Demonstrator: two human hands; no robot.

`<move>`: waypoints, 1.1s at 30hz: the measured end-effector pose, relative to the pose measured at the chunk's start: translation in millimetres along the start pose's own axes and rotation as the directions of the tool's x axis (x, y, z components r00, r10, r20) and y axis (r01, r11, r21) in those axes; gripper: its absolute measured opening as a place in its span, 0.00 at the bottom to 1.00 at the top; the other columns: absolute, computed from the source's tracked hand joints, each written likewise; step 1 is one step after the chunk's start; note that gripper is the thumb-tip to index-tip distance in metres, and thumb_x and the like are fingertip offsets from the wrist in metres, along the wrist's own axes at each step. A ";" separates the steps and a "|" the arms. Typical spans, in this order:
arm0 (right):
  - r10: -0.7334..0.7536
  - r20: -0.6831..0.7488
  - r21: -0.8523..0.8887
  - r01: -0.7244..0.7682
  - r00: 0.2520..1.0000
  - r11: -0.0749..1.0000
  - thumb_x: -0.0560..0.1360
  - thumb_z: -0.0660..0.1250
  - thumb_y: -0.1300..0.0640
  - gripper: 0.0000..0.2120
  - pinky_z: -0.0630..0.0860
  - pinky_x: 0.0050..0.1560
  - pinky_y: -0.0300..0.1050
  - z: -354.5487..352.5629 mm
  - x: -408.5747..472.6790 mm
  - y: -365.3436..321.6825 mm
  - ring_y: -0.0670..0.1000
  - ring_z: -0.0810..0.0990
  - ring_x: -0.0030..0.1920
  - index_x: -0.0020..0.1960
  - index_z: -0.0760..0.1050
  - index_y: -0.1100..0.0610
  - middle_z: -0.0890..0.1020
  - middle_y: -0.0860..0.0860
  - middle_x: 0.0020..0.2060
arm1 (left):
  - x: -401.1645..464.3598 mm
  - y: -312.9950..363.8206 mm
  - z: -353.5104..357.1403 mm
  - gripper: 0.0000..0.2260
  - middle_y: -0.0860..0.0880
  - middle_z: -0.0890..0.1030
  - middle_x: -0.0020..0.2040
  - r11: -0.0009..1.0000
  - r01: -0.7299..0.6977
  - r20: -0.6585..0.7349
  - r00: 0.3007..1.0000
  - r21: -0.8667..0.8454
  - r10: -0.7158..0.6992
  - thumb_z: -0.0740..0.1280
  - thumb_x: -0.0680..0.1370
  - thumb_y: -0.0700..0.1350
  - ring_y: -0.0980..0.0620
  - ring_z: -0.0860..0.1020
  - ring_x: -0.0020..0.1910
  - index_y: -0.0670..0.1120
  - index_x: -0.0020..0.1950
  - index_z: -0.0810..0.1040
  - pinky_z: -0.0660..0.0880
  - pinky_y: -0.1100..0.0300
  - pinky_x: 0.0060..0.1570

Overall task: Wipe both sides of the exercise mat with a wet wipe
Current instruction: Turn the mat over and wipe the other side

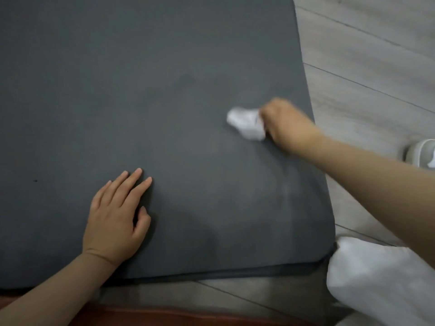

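On the floor: dark grey exercise mat (146, 95) lies flat on pale wood-look floor (376, 55).
Left hand (116, 220): grip apart, palm and straight fingers pressing near the mat's near edge; keep it anchoring.
Wet wipe (247, 123): bunched, white, on the mat's right part.
Right hand (286, 124): grip clamped on the wipe; use overlapping strokes out to the right edge.

The floor (367, 55) is made of pale grey planks with a wood grain and thin dark seams between them. A dark grey exercise mat (141, 102) lies flat on it and covers most of the view; its right edge and its near edge are visible. A white shoe (420, 155) stands on the floor, well apart from the mat's right edge.
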State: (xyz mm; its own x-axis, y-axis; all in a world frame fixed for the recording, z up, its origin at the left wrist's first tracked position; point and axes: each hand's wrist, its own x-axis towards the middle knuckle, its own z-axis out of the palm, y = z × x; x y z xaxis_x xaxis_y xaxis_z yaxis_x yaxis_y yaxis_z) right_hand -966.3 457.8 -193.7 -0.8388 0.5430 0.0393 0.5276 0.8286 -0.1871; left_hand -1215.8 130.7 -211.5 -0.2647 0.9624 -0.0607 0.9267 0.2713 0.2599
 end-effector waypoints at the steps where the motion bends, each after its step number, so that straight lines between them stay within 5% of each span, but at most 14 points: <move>1: 0.201 -0.053 -0.007 -0.202 0.978 0.979 0.76 0.59 0.63 0.08 0.70 0.49 0.55 -1.8 26.4 20.7 0.66 0.75 0.49 0.51 0.74 0.64 0.76 0.65 0.49 | -0.3 -0.9 0.6 0.25 0.45 0.69 0.75 1.000 -0.005 -0.008 1.000 -0.001 0.005 0.55 0.76 0.49 0.43 0.65 0.75 0.45 0.72 0.73 0.56 0.46 0.76; 4: 0.533 -0.070 0.036 -0.532 0.843 0.846 0.77 0.60 0.59 0.11 0.68 0.54 0.51 -2.2 67.4 58.7 0.63 0.74 0.57 0.57 0.73 0.61 0.75 0.62 0.57 | -0.2 -0.5 1.4 0.25 0.45 0.70 0.74 1.000 -0.014 -0.033 0.999 -0.001 0.014 0.55 0.75 0.48 0.42 0.67 0.74 0.44 0.70 0.75 0.59 0.44 0.74; 7: 0.551 -0.089 0.055 -0.549 0.829 0.834 0.77 0.59 0.59 0.10 0.69 0.52 0.50 5.3 62.3 43.1 0.63 0.75 0.55 0.55 0.74 0.61 0.77 0.61 0.55 | 1.7 -0.7 0.5 0.25 0.45 0.71 0.73 1.000 -0.007 -0.045 0.999 -0.006 0.007 0.55 0.74 0.48 0.42 0.67 0.73 0.44 0.69 0.75 0.60 0.45 0.73; 11: 0.385 0.102 0.010 -0.388 0.917 0.922 0.77 0.58 0.60 0.06 0.69 0.43 0.49 -3.5 -16.9 -3.4 0.64 0.77 0.48 0.51 0.73 0.60 0.78 0.60 0.50 | -0.5 -0.8 -2.5 0.25 0.45 0.71 0.74 1.000 0.002 -0.034 0.999 -0.008 -0.002 0.55 0.75 0.49 0.43 0.66 0.74 0.45 0.70 0.75 0.59 0.45 0.73; 14: 0.165 0.379 0.099 -0.218 0.910 0.971 0.78 0.59 0.56 0.06 0.73 0.46 0.50 -22.1 -112.0 -41.7 0.58 0.78 0.47 0.49 0.73 0.56 0.78 0.54 0.47 | -0.3 -0.6 -1.8 0.26 0.44 0.71 0.74 1.000 -0.004 -0.025 1.000 -0.009 0.004 0.54 0.75 0.49 0.43 0.66 0.74 0.45 0.71 0.74 0.57 0.47 0.74; 18: -0.192 0.783 0.132 0.143 0.592 0.981 0.77 0.58 0.58 0.08 0.72 0.50 0.38 -48.7 -198.3 -67.4 0.48 0.75 0.49 0.54 0.72 0.50 0.75 0.46 0.51 | -0.8 0.3 -1.5 0.25 0.44 0.71 0.74 1.000 -0.004 -0.028 1.000 -0.005 0.004 0.54 0.75 0.48 0.43 0.66 0.74 0.44 0.71 0.74 0.57 0.47 0.74; 19: -0.248 0.779 0.120 0.251 0.576 0.960 0.74 0.58 0.59 0.10 0.74 0.50 0.40 -47.8 -203.9 -66.0 0.48 0.76 0.48 0.54 0.71 0.50 0.76 0.46 0.50 | -0.9 0.3 -1.7 0.25 0.44 0.71 0.74 1.000 -0.002 -0.027 1.000 -0.008 0.002 0.54 0.75 0.48 0.43 0.66 0.74 0.44 0.70 0.74 0.57 0.46 0.74; 21: -0.307 0.643 0.080 0.338 0.701 0.938 0.74 0.57 0.58 0.10 0.77 0.48 0.45 -39.7 -183.7 -54.1 0.51 0.77 0.43 0.53 0.73 0.53 0.77 0.50 0.47 | -0.6 0.6 -1.7 0.25 0.45 0.70 0.74 1.000 -0.001 -0.023 1.000 -0.006 0.001 0.54 0.75 0.48 0.43 0.66 0.74 0.44 0.70 0.74 0.58 0.46 0.74; 23: -0.140 0.458 0.032 0.141 0.878 0.990 0.74 0.57 0.59 0.09 0.75 0.49 0.51 -28.8 -126.3 -31.4 0.56 0.75 0.43 0.50 0.75 0.59 0.76 0.56 0.45 | -1.7 0.3 -0.9 0.25 0.45 0.70 0.74 1.000 0.002 -0.019 1.000 -0.003 -0.002 0.55 0.75 0.48 0.43 0.66 0.74 0.45 0.71 0.74 0.59 0.45 0.74; 25: 0.129 0.256 -0.043 -0.122 0.958 0.992 0.74 0.60 0.64 0.10 0.72 0.50 0.55 -18.2 -57.0 5.8 0.64 0.75 0.49 0.53 0.74 0.64 0.75 0.63 0.49 | -1.3 -1.1 0.1 0.25 0.45 0.70 0.74 1.000 0.000 -0.021 1.000 -0.003 0.000 0.55 0.75 0.48 0.43 0.66 0.74 0.45 0.71 0.74 0.58 0.45 0.74; 30: 0.549 0.025 -0.067 -0.546 0.836 0.835 0.78 0.61 0.60 0.13 0.68 0.53 0.55 -9.3 47.9 55.1 0.66 0.73 0.56 0.59 0.69 0.67 0.73 0.66 0.58 | 1.3 -0.1 0.3 0.25 0.45 0.71 0.73 1.000 0.010 -0.047 0.999 0.002 -0.009 0.55 0.74 0.48 0.42 0.67 0.73 0.45 0.69 0.75 0.57 0.47 0.73; 33: 0.556 0.006 -0.141 -0.549 0.831 0.824 0.77 0.61 0.63 0.13 0.69 0.53 0.56 -5.1 46.5 44.0 0.67 0.74 0.56 0.60 0.68 0.66 0.72 0.66 0.58 | 1.4 0.0 -0.1 0.25 0.45 0.71 0.73 1.000 0.013 -0.043 0.999 -0.004 -0.013 0.56 0.74 0.48 0.42 0.67 0.73 0.45 0.69 0.75 0.57 0.46 0.73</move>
State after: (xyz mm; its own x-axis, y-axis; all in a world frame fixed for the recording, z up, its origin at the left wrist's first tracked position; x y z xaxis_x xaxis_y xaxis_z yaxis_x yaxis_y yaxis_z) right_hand -981.4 520.2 -195.1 -0.4052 0.9110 -0.0769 0.9142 0.4035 -0.0369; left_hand -1216.3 132.0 -211.5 -0.2883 0.9573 -0.0230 0.9221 0.2840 0.2629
